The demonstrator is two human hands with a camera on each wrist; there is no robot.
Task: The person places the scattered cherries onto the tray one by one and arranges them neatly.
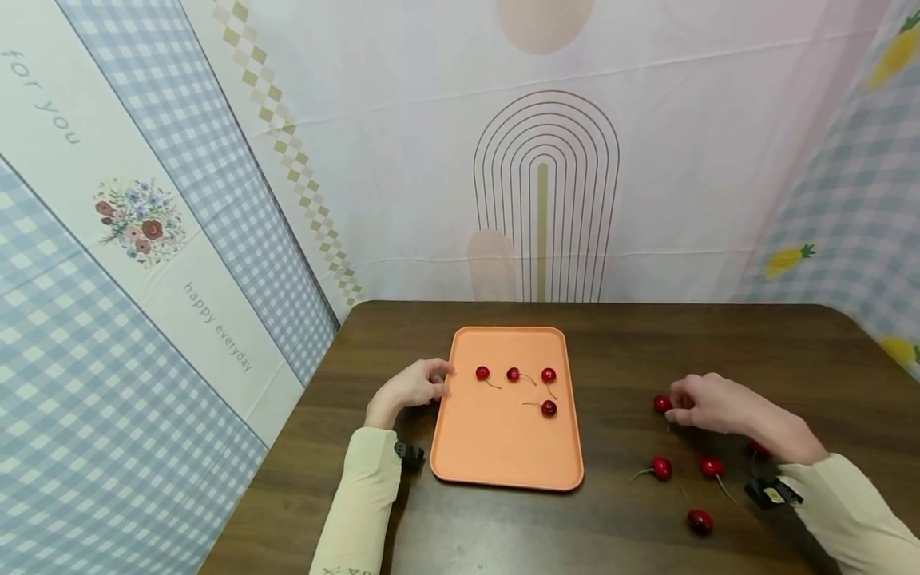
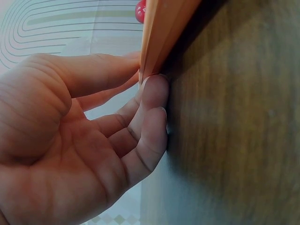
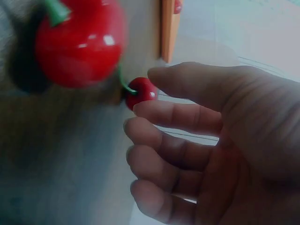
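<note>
An orange tray [image 1: 503,459] lies on the table with several red cherries, one a cherry [image 1: 482,373] near its left side. At the tray's left rim, my left hand [image 1: 417,385] holds the edge; the left wrist view shows the thumb on the rim and fingertips against its outer side. To the right of the tray, my right hand [image 1: 707,403] is at a cherry [image 1: 662,404] on the table. In the right wrist view, thumb and index finger stand apart with that cherry [image 3: 140,90] by their tips; firm contact cannot be made out.
More cherries lie near my right forearm: one cherry [image 1: 661,468], another cherry [image 1: 711,466], a darker cherry [image 1: 700,521] closer to me, and one partly hidden cherry [image 1: 758,449] under the wrist. A patterned cloth [image 1: 417,176] hangs behind the brown table [image 1: 618,343].
</note>
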